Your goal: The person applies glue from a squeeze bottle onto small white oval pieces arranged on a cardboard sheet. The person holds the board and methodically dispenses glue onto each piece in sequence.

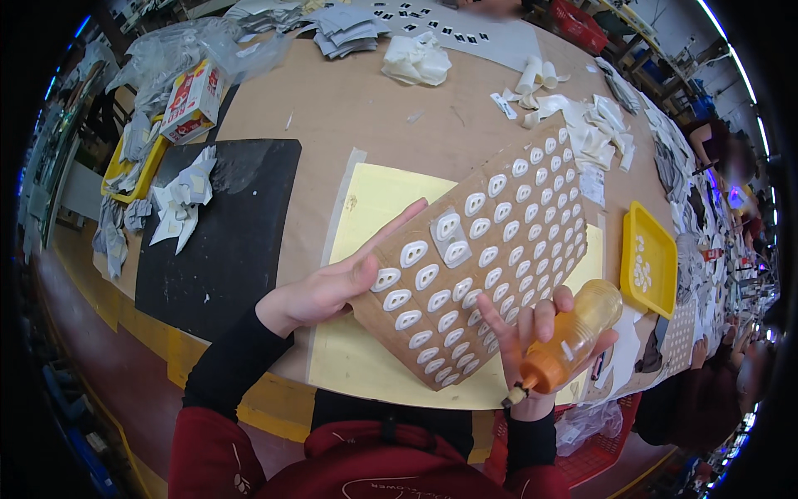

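My left hand [320, 291] grips the lower left edge of a brown cardboard sheet [445, 283], holding it raised and tilted. Rows of white rounded pieces, each with two holes, cover the sheet. One piece near its upper left lies on a small pale patch [453, 252]. In my right hand [519, 333] is an orange squeeze bottle [578, 328], its dark-tipped nozzle pointing down to the left. Some fingers of that hand stretch out close to the sheet's lower right part. Beneath the cardboard, a pale yellow sheet [391, 195] is on the table.
A black board [241, 216] with grey-white scraps [184, 195] lies at left, near a printed carton [193, 101]. On the right is a yellow tray [662, 291] holding small white pieces. Pale cloth pieces [416, 60] lie farther back. Other people work at the right.
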The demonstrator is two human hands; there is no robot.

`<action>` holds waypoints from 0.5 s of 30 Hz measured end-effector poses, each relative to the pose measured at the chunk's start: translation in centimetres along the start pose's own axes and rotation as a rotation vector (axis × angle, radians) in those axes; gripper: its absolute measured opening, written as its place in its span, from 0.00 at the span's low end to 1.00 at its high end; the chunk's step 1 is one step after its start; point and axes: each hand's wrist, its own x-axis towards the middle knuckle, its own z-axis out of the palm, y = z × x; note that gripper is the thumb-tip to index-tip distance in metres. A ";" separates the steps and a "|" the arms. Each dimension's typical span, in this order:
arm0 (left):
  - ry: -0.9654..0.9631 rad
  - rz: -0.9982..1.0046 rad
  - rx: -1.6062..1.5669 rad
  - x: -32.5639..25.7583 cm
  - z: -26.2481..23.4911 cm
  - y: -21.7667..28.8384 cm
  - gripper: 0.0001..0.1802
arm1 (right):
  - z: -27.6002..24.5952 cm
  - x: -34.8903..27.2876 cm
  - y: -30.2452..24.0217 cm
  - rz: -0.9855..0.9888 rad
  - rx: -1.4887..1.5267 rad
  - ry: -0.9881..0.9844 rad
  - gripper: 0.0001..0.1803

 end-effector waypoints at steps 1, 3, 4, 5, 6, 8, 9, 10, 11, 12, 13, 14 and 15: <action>0.003 0.017 0.032 0.2 0.0 0.2 0.47 | 0.0 0.2 0.1 0.021 -0.018 -0.005 0.33; 0.007 0.039 0.083 0.5 0.1 0.3 0.47 | 0.1 0.4 0.3 0.063 -0.053 -0.015 0.33; 0.005 0.046 0.108 0.5 0.1 0.4 0.47 | 0.1 0.3 0.4 0.062 -0.061 0.036 0.33; 0.005 0.045 0.123 0.5 0.0 0.2 0.48 | 0.1 0.3 0.7 0.061 -0.069 0.088 0.33; 0.007 0.041 0.121 0.5 -0.3 -0.2 0.48 | 0.1 0.3 0.8 0.060 -0.077 0.139 0.32; 0.019 0.031 0.097 0.5 -0.9 -1.2 0.48 | 0.1 0.5 1.0 0.052 -0.077 0.146 0.32; 0.027 0.025 0.076 0.5 -1.0 -1.5 0.48 | 0.1 0.6 1.1 0.048 -0.077 0.149 0.32; 0.031 0.024 0.085 0.5 -1.0 -1.5 0.48 | 0.1 0.7 1.1 0.044 -0.086 0.138 0.32; 0.034 0.023 0.094 0.6 -1.1 -1.5 0.48 | 0.0 0.9 1.0 0.041 -0.095 0.127 0.32; 0.038 0.023 0.103 0.6 -1.1 -1.4 0.48 | 0.0 1.0 1.0 0.038 -0.104 0.115 0.32; 0.032 0.011 0.056 0.5 -0.9 -1.3 0.47 | 0.0 1.1 1.0 0.037 -0.099 0.125 0.32; 0.026 -0.001 0.008 0.4 -0.8 -1.2 0.47 | 0.0 1.1 1.1 0.037 -0.094 0.135 0.32; 0.021 -0.012 -0.038 0.4 -0.7 -1.1 0.46 | 0.1 1.1 1.2 0.036 -0.088 0.145 0.32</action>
